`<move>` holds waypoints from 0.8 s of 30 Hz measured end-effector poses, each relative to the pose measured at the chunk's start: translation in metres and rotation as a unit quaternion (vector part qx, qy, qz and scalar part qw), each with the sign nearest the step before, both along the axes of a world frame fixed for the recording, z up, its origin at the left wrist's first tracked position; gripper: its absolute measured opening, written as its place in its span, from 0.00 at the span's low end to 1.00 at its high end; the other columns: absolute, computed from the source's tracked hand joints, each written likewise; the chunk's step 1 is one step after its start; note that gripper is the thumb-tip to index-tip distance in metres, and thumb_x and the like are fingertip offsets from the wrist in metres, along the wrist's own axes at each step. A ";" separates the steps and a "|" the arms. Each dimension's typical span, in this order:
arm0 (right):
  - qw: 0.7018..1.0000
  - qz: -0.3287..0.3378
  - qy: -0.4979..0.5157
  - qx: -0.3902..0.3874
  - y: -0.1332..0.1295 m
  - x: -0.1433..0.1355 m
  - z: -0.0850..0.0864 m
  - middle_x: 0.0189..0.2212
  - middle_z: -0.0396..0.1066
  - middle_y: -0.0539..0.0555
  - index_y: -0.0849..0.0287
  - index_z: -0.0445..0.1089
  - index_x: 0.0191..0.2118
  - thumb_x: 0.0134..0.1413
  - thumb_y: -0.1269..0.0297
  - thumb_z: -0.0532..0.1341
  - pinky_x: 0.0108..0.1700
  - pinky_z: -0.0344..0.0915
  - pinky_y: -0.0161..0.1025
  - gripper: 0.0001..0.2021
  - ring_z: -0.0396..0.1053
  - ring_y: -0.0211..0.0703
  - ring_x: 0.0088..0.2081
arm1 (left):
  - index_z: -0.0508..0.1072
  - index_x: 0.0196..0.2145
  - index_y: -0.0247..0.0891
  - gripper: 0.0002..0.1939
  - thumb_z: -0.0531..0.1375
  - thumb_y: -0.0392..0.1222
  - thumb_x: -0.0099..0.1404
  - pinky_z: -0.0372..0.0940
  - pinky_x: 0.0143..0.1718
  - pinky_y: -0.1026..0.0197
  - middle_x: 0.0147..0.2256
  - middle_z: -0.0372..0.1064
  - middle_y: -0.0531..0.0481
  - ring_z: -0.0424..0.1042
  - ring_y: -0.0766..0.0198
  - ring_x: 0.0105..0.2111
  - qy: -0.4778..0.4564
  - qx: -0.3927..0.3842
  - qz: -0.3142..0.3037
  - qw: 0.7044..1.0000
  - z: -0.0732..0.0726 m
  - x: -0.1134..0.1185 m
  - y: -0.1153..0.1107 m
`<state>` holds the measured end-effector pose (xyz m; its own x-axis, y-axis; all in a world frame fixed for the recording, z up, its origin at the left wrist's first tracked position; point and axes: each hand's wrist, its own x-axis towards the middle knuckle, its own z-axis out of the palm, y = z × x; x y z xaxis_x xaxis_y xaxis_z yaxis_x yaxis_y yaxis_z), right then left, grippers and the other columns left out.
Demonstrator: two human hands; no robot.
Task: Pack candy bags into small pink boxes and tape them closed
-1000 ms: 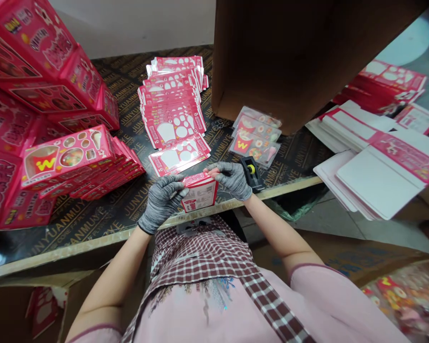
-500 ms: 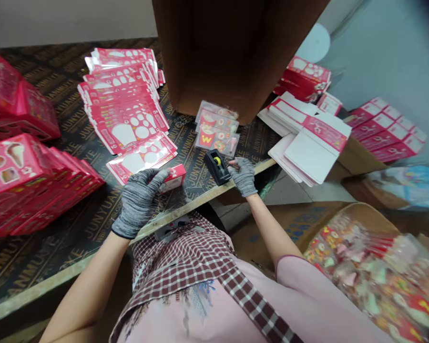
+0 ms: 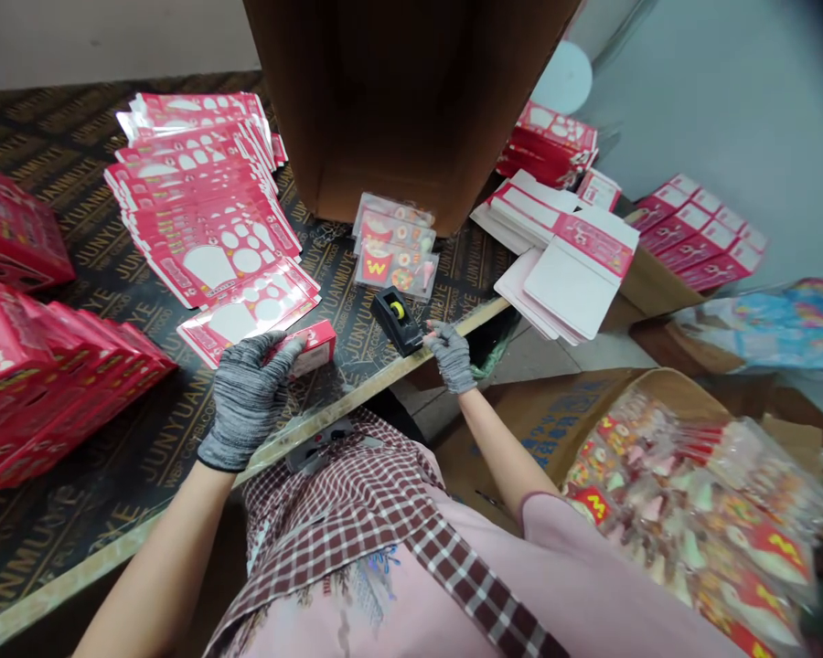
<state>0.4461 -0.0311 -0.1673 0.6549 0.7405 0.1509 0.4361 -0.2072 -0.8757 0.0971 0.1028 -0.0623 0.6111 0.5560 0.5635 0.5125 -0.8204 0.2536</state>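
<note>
My left hand (image 3: pixel 243 393), in a grey fingerless glove, is closed on a small pink box (image 3: pixel 317 351) lying low over the table near its front edge. The palm hides the box's near end. My right hand (image 3: pixel 450 356), gloved alike, is beside the near end of a black tape dispenser (image 3: pixel 396 322) with a yellow core. Its fingers are bent together at that end; whatever is between them is too small to make out. Behind the dispenser lie several clear packets of toy food pieces (image 3: pixel 396 251). Flat pink printed cartons (image 3: pixel 212 228) are fanned out beyond my left hand.
A large open brown carton (image 3: pixel 390 174) stands at the back of the table (image 3: pixel 120 292). Finished pink boxes (image 3: pixel 55 384) are stacked at left. White-and-pink folded cards (image 3: pixel 569 274) overhang the right edge. A carton of bagged toy pieces (image 3: pixel 686 493) stands at lower right.
The view has shifted a little, so most things sit further left. My left hand still holds the pink box, and my right hand stays by the dispenser's near end.
</note>
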 end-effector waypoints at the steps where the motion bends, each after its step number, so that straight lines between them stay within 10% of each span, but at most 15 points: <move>1: 1.000 -0.011 0.008 -0.009 -0.004 -0.004 -0.004 0.41 0.77 0.58 0.57 0.73 0.30 0.51 0.58 0.63 0.57 0.68 0.51 0.07 0.73 0.49 0.45 | 0.78 0.55 0.46 0.20 0.58 0.37 0.68 0.72 0.40 0.50 0.47 0.80 0.39 0.79 0.47 0.43 -0.003 0.001 -0.002 1.000 0.000 0.000 0.001; 8: 0.996 -0.083 0.014 -0.034 -0.006 -0.015 -0.019 0.28 0.71 0.53 0.54 0.64 0.22 0.48 0.60 0.63 0.53 0.68 0.49 0.10 0.67 0.47 0.36 | 0.79 0.54 0.45 0.19 0.59 0.38 0.67 0.72 0.43 0.50 0.48 0.79 0.40 0.78 0.49 0.44 -0.015 -0.007 0.007 1.000 -0.004 0.000 0.006; 13: 0.993 -0.116 0.023 0.018 -0.007 -0.035 0.014 0.25 0.67 0.51 0.54 0.67 0.28 0.54 0.49 0.57 0.42 0.67 0.44 0.14 0.63 0.45 0.32 | 0.80 0.52 0.44 0.17 0.59 0.40 0.68 0.71 0.45 0.48 0.48 0.79 0.41 0.78 0.48 0.46 -0.032 -0.026 0.017 0.999 -0.008 0.002 -0.002; 17: 0.975 0.093 0.199 0.022 0.006 -0.088 0.071 0.20 0.61 0.45 0.57 0.78 0.42 0.57 0.48 0.61 0.26 0.55 0.36 0.18 0.55 0.37 0.21 | 0.76 0.55 0.42 0.19 0.56 0.38 0.69 0.70 0.49 0.47 0.49 0.79 0.40 0.77 0.48 0.47 -0.054 0.005 0.009 0.998 -0.006 0.004 -0.009; 20: 0.880 0.300 0.367 0.004 0.024 -0.128 0.109 0.15 0.55 0.41 0.61 0.79 0.47 0.55 0.48 0.65 0.23 0.45 0.34 0.22 0.48 0.32 0.17 | 0.73 0.55 0.40 0.17 0.57 0.38 0.70 0.70 0.51 0.48 0.48 0.78 0.40 0.77 0.50 0.48 -0.063 0.037 0.009 0.997 -0.005 0.003 -0.012; 24: 0.789 0.386 0.478 -0.002 0.045 -0.154 0.125 0.11 0.51 0.39 0.63 0.80 0.45 0.55 0.49 0.67 0.23 0.45 0.34 0.21 0.46 0.31 0.16 | 0.72 0.52 0.40 0.13 0.57 0.40 0.71 0.69 0.52 0.48 0.46 0.78 0.40 0.76 0.52 0.46 -0.064 -0.004 0.008 0.998 -0.007 -0.001 -0.012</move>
